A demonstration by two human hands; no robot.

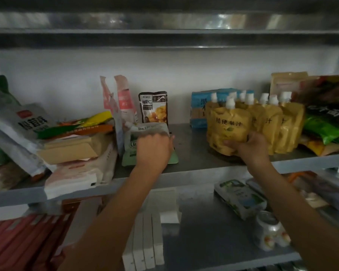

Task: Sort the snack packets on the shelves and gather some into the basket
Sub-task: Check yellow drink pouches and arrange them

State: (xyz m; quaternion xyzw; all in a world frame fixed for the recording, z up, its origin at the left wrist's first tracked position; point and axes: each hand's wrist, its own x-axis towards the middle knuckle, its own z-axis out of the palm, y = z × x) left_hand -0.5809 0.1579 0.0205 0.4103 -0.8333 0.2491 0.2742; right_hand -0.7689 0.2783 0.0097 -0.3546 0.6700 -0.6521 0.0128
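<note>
Yellow foil spouted pouch [228, 130] is standing on the grey metal shelf [192, 147], fronting its row, my right hand [250, 145] gripping its base; my left hand [155, 148] is seemingly clutching a pale green spouted pouch [130, 153] further left.

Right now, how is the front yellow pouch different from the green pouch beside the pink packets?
The yellow pouch stands upright, white cap on top; the green pouch leans back, spout tilted left. The right grip holds the yellow pouch near its base; the left grip holds the green pouch at its upper part. Both are spouted pouches on the same shelf.
</note>
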